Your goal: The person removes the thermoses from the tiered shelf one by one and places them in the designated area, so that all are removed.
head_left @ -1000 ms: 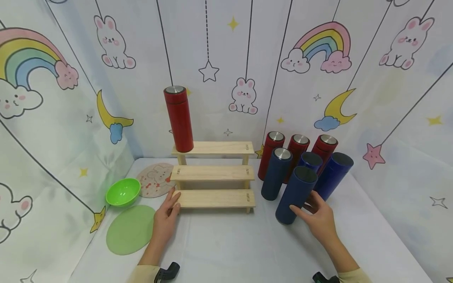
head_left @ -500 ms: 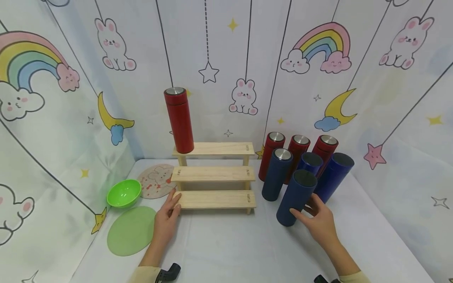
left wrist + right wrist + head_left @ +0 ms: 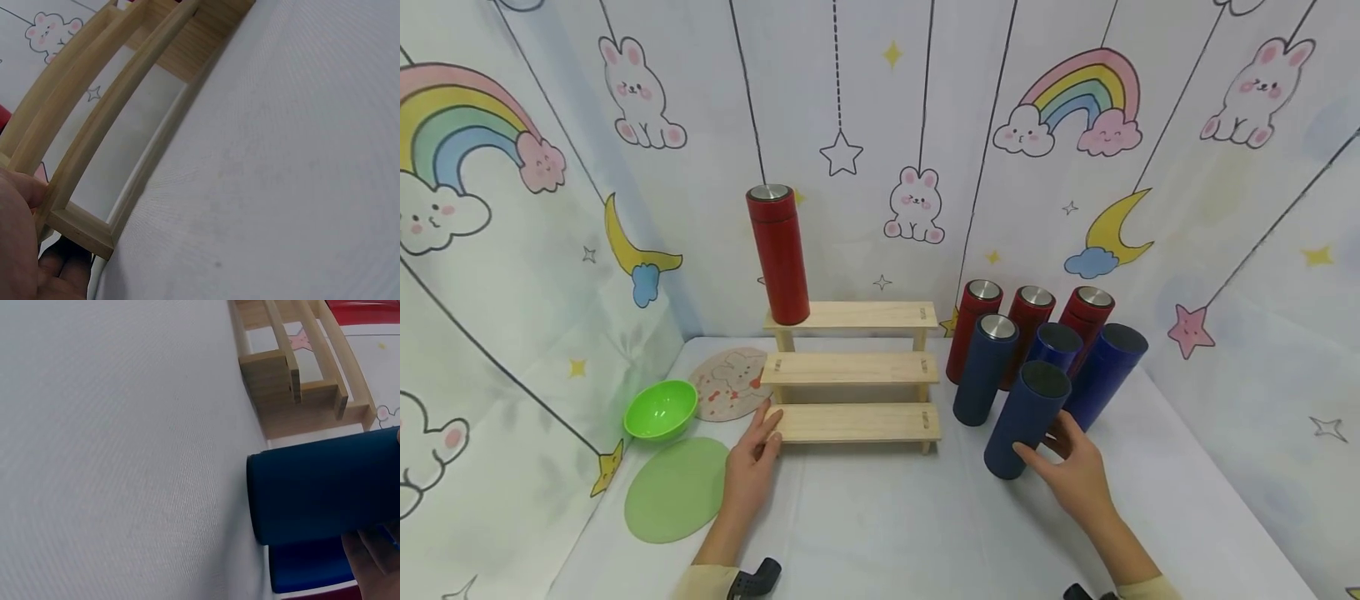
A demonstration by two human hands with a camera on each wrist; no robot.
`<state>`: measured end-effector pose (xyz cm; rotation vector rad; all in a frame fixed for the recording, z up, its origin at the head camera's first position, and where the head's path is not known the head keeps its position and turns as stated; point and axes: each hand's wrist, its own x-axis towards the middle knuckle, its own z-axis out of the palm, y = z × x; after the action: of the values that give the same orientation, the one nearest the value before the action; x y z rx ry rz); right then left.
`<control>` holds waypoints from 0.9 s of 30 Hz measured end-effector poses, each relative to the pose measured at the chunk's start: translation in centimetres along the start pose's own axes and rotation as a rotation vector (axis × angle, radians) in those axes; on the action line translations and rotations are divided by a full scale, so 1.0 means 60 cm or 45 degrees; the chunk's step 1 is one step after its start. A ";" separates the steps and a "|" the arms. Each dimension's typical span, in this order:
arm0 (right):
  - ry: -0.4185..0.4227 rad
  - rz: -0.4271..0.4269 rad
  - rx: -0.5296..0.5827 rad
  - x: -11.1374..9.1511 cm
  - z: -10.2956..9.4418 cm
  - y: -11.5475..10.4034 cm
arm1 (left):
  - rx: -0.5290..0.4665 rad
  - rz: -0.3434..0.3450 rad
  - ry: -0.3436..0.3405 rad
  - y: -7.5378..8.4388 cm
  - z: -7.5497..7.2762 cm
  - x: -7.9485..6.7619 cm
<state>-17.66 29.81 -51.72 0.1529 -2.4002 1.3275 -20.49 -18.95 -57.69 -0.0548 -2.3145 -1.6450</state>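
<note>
A three-tier wooden display rack (image 3: 850, 367) stands on the white table. At the left end of its lowest shelf, my left hand (image 3: 752, 467) grips the corner, thumb in front and fingers behind, as the left wrist view also shows. One red thermos (image 3: 779, 258) rests upright on the top shelf, on the left. My right hand (image 3: 1078, 471) holds a dark blue thermos (image 3: 1027, 421) low on its right side, between thumb and fingers. In the right wrist view this thermos (image 3: 325, 487) has its base right at the tabletop.
Behind the held thermos, another dark blue thermos (image 3: 985, 375), two brighter blue ones (image 3: 1105, 375) and three red ones (image 3: 976, 325) stand close together. Left of the rack lie a green bowl (image 3: 662, 410), a green oval mat (image 3: 676, 492) and a pink rabbit mat (image 3: 730, 383). A patterned curtain (image 3: 865, 83) hangs behind.
</note>
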 end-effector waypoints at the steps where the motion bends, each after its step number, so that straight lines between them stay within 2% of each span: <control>1: 0.001 -0.011 0.006 0.002 -0.001 -0.001 | 0.003 0.000 0.003 0.000 0.000 0.002; 6: 0.012 -0.066 0.008 0.012 -0.013 -0.015 | 0.012 -0.020 0.001 0.001 -0.001 0.003; 13: 0.046 -0.183 -0.082 0.044 -0.043 -0.071 | 0.017 -0.018 0.004 0.000 0.000 0.004; 21: 0.009 -0.355 0.029 0.099 -0.077 -0.136 | -0.007 -0.011 -0.005 0.001 0.002 0.007; 27: -0.014 -0.403 0.027 0.131 -0.087 -0.193 | -0.002 -0.024 -0.006 0.001 0.001 0.003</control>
<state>-20.16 28.61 -37.05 0.5236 -2.2544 1.2055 -20.65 -18.89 -57.62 -0.0370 -2.3243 -1.6571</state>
